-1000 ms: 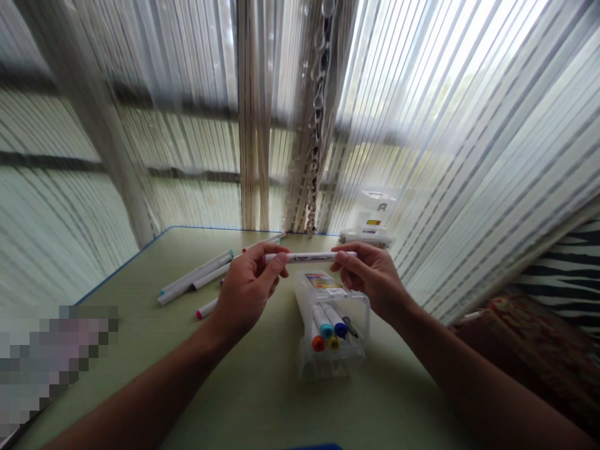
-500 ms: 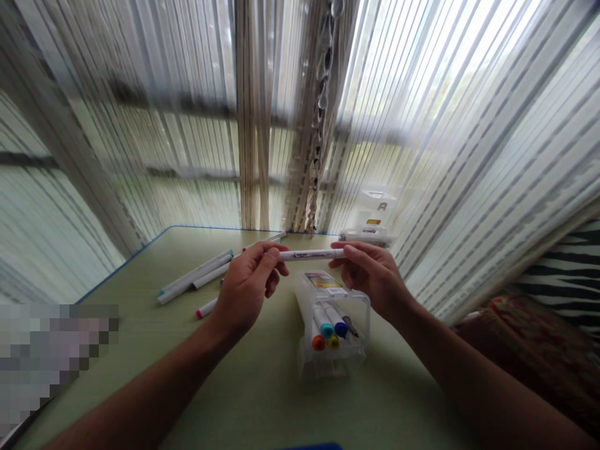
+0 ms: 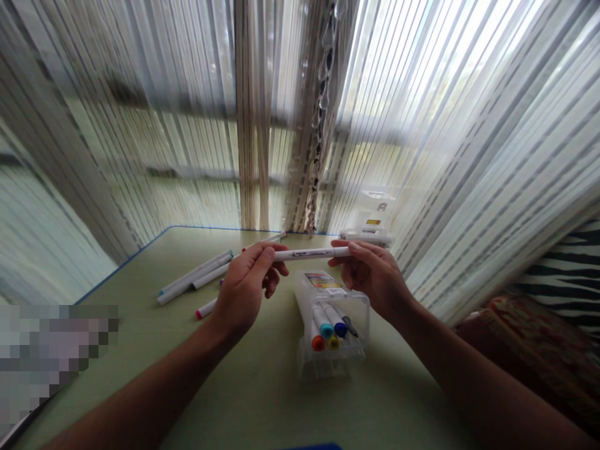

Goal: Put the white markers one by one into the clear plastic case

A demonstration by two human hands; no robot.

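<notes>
I hold a white marker (image 3: 309, 254) level above the green table (image 3: 262, 387), one end in each hand. My left hand (image 3: 246, 287) pinches its left end between thumb and fingers. My right hand (image 3: 372, 275) pinches its right end. Below the marker lies a clear plastic case (image 3: 330, 322) holding several markers with orange, yellow, blue and teal caps.
Loose white markers (image 3: 197, 275) lie on the table to the left, one with a pink tip (image 3: 206, 309). A white box (image 3: 368, 232) sits at the back by the striped sheer curtains (image 3: 445, 137). A zebra-print cushion (image 3: 569, 275) is at the right.
The marker has shifted slightly and my fingers have changed their hold on its ends; my left fingers are less wrapped over it. The hands stay in the same place above the case.
</notes>
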